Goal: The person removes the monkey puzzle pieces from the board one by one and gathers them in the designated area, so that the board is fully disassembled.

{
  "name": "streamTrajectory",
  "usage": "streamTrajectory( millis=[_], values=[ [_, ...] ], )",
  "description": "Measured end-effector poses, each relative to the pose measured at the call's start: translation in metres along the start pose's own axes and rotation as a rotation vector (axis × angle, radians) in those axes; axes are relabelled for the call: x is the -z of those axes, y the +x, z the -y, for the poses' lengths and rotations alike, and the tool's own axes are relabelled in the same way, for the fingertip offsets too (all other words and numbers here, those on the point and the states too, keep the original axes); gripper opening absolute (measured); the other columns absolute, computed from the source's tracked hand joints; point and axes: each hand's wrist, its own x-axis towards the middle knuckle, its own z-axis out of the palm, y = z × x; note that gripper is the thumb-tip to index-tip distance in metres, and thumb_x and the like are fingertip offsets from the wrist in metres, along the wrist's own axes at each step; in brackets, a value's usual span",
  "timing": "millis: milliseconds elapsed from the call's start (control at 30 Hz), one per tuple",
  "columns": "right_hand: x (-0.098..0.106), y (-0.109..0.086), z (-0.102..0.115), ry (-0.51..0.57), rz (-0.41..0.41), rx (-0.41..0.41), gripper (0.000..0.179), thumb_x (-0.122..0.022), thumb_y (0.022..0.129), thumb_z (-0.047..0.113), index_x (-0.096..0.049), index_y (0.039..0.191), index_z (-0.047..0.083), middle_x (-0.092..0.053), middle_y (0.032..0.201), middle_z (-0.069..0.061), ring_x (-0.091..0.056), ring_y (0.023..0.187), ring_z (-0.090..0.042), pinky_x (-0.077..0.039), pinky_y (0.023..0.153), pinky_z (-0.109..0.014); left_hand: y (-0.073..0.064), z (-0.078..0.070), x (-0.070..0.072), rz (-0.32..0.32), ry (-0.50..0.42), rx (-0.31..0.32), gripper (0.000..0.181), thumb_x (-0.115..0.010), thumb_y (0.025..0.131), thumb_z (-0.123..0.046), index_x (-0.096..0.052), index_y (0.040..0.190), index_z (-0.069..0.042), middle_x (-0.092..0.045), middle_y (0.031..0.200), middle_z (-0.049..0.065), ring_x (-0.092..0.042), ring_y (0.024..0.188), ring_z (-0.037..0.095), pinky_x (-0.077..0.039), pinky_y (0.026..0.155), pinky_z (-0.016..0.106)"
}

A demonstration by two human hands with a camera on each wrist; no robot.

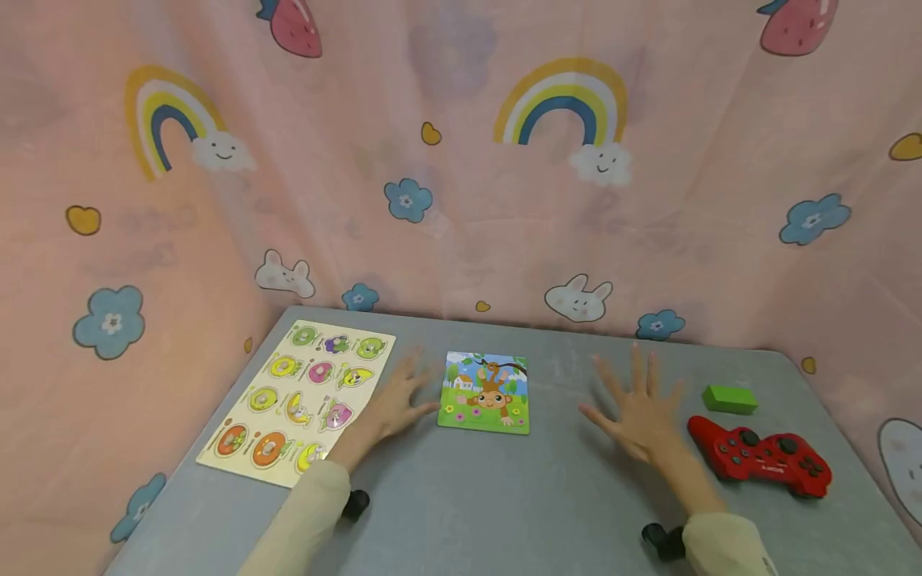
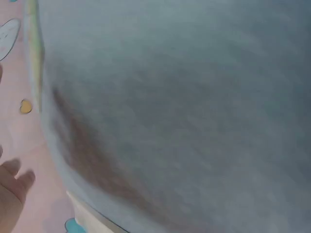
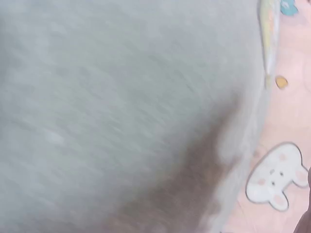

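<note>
In the head view my left hand (image 1: 391, 410) has its fingers spread, between a fruit-picture board (image 1: 241, 472) and a square monkey picture puzzle (image 1: 484, 394). Its thumb tip appears close to the puzzle's left edge; whether they touch I cannot tell. My right hand (image 1: 639, 416) spreads its fingers to the right of the puzzle. Neither hand holds anything. Left fingers (image 2: 24, 180) show at the edge of the left wrist view. Only a sliver of the right hand enters the right wrist view. Shadows fall on the grey tabletop beneath both.
At the right lie a red game controller (image 1: 763, 458) and a green block (image 1: 730, 399) just behind it. The grey table (image 1: 504, 504) meets a pink patterned curtain (image 1: 461, 240) at its back and sides. Dark wrist cameras hang at both cuffs.
</note>
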Motion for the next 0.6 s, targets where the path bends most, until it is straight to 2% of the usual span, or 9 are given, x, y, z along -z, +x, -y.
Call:
streamTrajectory(
  millis=[133,233,367,467,600],
  values=[
    [-0.006,-0.006,0.006,0.013,0.024,0.016,0.083,-0.049,0.090,0.062,-0.015,0.155,0.024,0.000,0.155,-0.030,0.003,0.139,-0.053,-0.006,0.091,-0.084,0.000,0.001,-0.003,0.105,-0.035,-0.072,0.048,-0.073,0.086,-0.025,-0.062,0.129,-0.009,-0.027,0.153,0.023,-0.025,0.139,0.042,-0.029,0.108,0.055],
    [-0.011,-0.009,0.011,0.045,0.036,0.023,0.079,-0.050,0.091,0.058,-0.022,0.153,0.019,-0.003,0.155,-0.030,0.000,0.140,-0.053,-0.007,0.093,-0.083,0.002,0.002,-0.007,0.153,-0.028,-0.114,0.040,-0.072,0.086,-0.026,-0.067,0.123,-0.011,-0.036,0.149,0.021,-0.035,0.135,0.040,-0.035,0.106,0.051],
    [-0.017,-0.012,0.017,0.097,0.030,0.041,0.073,-0.053,0.092,0.053,-0.033,0.149,0.012,-0.009,0.154,-0.031,-0.006,0.139,-0.054,-0.009,0.094,-0.082,0.008,0.003,-0.011,0.186,-0.024,-0.144,0.037,-0.071,0.086,-0.029,-0.069,0.120,-0.013,-0.044,0.144,0.017,-0.043,0.131,0.035,-0.039,0.104,0.047],
    [-0.021,-0.014,0.021,0.155,0.030,0.049,0.070,-0.054,0.092,0.050,-0.035,0.148,0.011,-0.013,0.153,-0.032,-0.008,0.138,-0.056,-0.010,0.095,-0.081,0.011,0.005,-0.014,0.205,-0.020,-0.156,0.038,-0.071,0.086,-0.031,-0.069,0.119,-0.013,-0.046,0.143,0.014,-0.044,0.131,0.033,-0.039,0.104,0.045],
    [-0.021,-0.015,0.030,0.279,0.024,0.061,0.064,-0.057,0.094,0.040,-0.039,0.146,0.007,-0.019,0.151,-0.034,-0.011,0.137,-0.056,-0.012,0.099,-0.077,0.013,0.006,-0.014,0.218,-0.024,-0.190,0.037,-0.072,0.086,-0.031,-0.070,0.117,-0.012,-0.050,0.141,0.010,-0.045,0.131,0.029,-0.039,0.105,0.043]
  ],
)
